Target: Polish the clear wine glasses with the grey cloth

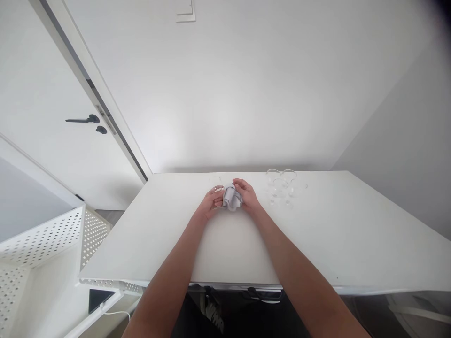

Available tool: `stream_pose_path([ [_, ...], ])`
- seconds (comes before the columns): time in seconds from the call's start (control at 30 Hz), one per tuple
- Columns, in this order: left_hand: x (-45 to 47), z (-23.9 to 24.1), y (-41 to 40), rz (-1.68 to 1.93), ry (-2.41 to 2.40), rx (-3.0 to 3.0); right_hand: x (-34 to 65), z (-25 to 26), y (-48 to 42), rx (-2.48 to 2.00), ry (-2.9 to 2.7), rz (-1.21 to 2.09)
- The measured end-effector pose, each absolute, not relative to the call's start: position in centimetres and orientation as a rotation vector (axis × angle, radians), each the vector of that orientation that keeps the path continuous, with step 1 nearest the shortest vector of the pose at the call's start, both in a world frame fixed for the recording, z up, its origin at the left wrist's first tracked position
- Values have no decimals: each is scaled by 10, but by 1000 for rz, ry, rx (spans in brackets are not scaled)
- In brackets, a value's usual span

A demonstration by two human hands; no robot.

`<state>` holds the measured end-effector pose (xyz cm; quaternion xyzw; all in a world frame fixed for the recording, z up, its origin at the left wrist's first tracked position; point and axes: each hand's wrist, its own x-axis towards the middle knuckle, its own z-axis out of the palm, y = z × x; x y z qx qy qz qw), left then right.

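My left hand (212,202) grips a clear glass (217,187) over the white table (169,225), and only the glass's rim shows above my fingers. My right hand (246,195) holds a crumpled grey cloth (231,197) pressed against that glass. Both hands meet near the middle of the table, toward its far edge.
Several clear stemmed glasses (284,187) stand on the table just right of my right hand. A white wall runs behind the table. A white door with a black handle (84,120) is at the left. A white perforated shelf unit (42,244) stands at the lower left.
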<state>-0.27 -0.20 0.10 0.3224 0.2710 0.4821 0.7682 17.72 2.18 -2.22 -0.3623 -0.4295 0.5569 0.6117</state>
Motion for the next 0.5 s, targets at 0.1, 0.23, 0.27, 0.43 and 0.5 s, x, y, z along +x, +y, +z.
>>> stream_pose_path([
  [0.1, -3, -3, 3, 1192, 696, 672, 176, -20, 16, -833, -1070, 1425],
  [0.23, -6, -5, 9, 1396, 786, 641, 173, -19, 13, -758, -1166, 1609],
  [0.27, -7, -4, 10, 1422, 789, 643, 173, -19, 13, -736, -1119, 1578],
  [0.43, -6, -1, 7, 1480, 740, 629, 175, -20, 20, -817, -778, 1328],
  [0.5, -4, 0, 3, 1516, 821, 739, 176, -21, 23, -862, -721, 1283],
])
